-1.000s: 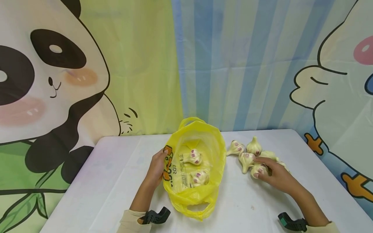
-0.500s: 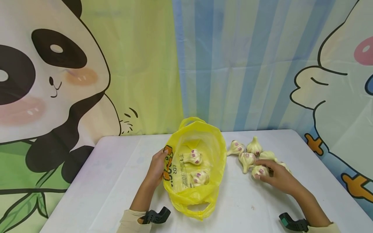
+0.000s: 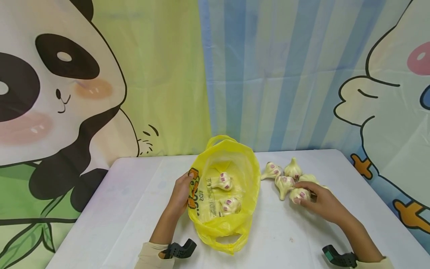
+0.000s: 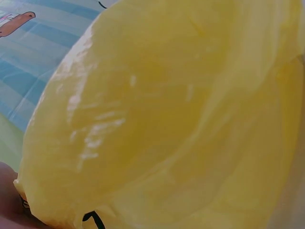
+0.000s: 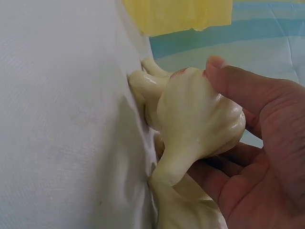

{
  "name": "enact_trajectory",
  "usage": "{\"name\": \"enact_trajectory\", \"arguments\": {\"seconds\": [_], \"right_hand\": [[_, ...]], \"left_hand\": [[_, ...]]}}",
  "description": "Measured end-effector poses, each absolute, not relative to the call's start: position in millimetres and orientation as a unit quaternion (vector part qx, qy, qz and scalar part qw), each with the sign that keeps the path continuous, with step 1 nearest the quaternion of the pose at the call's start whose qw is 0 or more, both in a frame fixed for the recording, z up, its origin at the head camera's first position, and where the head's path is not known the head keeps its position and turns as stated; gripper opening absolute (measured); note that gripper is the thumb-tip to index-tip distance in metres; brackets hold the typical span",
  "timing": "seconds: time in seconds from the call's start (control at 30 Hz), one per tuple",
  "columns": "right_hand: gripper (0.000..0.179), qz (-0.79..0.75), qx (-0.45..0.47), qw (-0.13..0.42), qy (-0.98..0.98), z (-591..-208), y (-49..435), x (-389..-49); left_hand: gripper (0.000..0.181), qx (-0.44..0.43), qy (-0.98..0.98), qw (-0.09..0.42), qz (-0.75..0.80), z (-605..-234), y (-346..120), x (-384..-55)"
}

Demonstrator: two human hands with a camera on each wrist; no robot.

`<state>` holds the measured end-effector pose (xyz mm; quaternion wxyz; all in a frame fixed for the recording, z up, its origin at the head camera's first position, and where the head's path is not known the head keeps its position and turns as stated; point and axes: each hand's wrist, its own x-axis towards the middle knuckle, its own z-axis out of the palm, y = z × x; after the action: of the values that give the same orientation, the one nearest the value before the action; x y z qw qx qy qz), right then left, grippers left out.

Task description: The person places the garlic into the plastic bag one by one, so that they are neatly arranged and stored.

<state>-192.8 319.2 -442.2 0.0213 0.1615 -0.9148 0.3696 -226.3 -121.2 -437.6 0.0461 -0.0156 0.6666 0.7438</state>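
Note:
With its thumb and fingers my right hand (image 3: 322, 203) grips a white garlic bulb (image 3: 300, 194) with purple patches. In the right wrist view that bulb (image 5: 195, 114) is pinched, its stem pointing down toward the table, with other bulbs behind and below it. My left hand (image 3: 179, 193) holds the left rim of a yellow plastic bag (image 3: 248, 168), whose mouth faces up. Inside the bag lie two garlic bulbs, an upper one (image 3: 224, 181) and a lower one (image 3: 230, 205). Yellow film (image 4: 143, 119) fills most of the left wrist view.
Several loose garlic bulbs (image 3: 284, 185) cluster on the white table (image 3: 134, 213) right of the bag, partly hidden by the right hand. A printed curtain (image 3: 255, 74) hangs behind the table's far edge.
My right hand has shifted very slightly to the right with the garlic bulb, which appears a little higher among the others. The left hand and the bag stay where they were.

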Motion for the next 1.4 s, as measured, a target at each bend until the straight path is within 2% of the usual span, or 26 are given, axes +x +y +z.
{"name": "enact_trajectory", "arguments": {"seconds": [0.43,0.83,1.07,1.4], "right_hand": [[0.042,0.412,0.187,0.065,-0.889,-437.6,316.7,-192.7],[0.044,0.404,0.160,0.067,-0.898,-425.0,310.3,-184.0],[0.042,0.415,0.182,0.086,-0.887,-419.1,307.7,-187.2],[0.044,0.423,0.187,0.091,-0.882,-409.2,301.7,-192.1]], "left_hand": [[0.043,-0.021,0.667,0.043,0.744,-436.8,-122.0,-225.6],[0.044,-0.021,0.660,0.051,0.750,-442.5,-121.2,-224.8],[0.040,-0.030,0.664,0.044,0.746,-439.8,-121.2,-224.6],[0.044,-0.020,0.661,0.044,0.749,-437.6,-120.7,-225.7]]}}
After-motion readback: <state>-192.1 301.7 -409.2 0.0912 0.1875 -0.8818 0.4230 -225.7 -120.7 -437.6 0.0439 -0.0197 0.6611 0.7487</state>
